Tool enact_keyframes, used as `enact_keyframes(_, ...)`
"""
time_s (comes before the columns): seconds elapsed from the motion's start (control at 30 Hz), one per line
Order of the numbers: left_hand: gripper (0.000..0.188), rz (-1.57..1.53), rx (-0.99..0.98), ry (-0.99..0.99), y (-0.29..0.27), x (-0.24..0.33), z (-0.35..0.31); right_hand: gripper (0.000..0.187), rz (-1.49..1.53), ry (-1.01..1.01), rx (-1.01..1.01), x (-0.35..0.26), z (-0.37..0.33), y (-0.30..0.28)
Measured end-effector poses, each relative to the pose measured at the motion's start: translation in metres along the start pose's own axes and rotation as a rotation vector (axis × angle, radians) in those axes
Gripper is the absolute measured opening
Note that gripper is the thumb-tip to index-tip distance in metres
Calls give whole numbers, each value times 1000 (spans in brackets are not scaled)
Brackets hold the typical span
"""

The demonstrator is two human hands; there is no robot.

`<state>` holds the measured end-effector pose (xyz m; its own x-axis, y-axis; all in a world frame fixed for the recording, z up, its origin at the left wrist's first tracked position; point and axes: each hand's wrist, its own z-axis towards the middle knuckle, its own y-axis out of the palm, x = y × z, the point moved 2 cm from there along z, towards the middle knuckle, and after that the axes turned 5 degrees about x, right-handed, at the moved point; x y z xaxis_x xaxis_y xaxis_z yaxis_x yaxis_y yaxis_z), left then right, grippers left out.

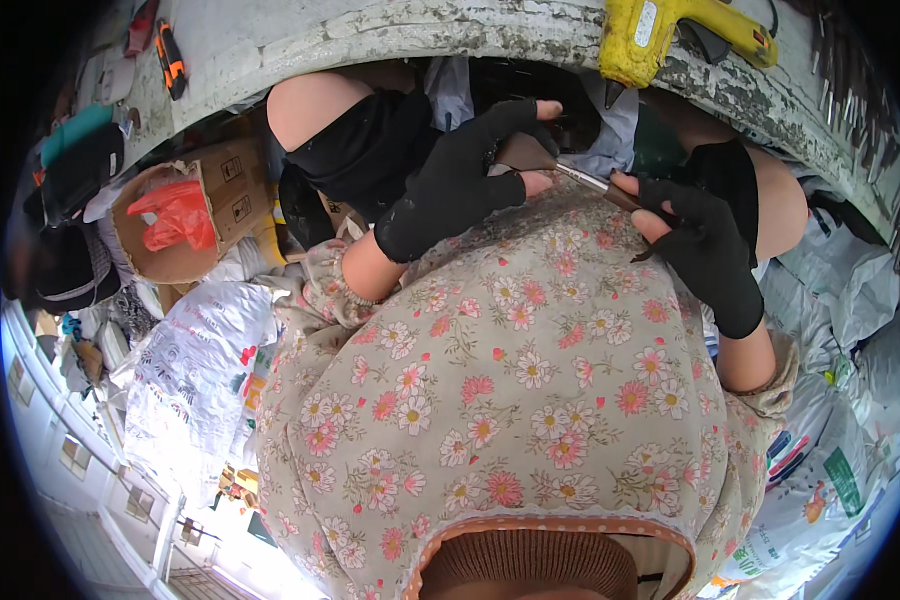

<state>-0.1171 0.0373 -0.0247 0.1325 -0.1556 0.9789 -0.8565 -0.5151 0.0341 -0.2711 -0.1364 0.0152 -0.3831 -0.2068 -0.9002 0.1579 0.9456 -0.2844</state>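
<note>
A spatula-like tool (580, 177) with a broad, flat brownish head, a shiny metal neck and a brown handle lies across both my hands above my lap. My left hand (455, 170), in a black fingerless glove, is closed about the broad head, with two bare fingertips showing on either side of it. At the other end, my right hand (703, 240), gloved the same way, grips the handle between thumb and fingers. The rest of the handle is hidden by that hand. A floral apron (530, 380) covers my front below both hands.
Ahead runs a worn pale bench edge (450, 38), with a yellow glue gun (650, 40) and an orange-black utility knife (170, 60) on it. Slim metal tools (855, 120) stand at the right. A cardboard box (225, 200) with a red bag and several plastic bags (195, 370) flank me.
</note>
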Motion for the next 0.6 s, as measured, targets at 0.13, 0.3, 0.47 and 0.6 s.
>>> enact_keyframes(0.13,45,9,-123,-33,-5,-3,2,29,-48,49,-29,-5,0,-2)
enact_keyframes(0.3,30,-302,-168,-168,-8,5,15,27,-110,-1,12,-10,-3,-2)
enact_keyframes(0.47,39,-569,96,-602,14,5,8,28,-153,-94,21,-17,-1,3)
enact_keyframes(0.6,36,-445,176,-539,12,22,-1,28,-188,-208,-2,-23,0,7)
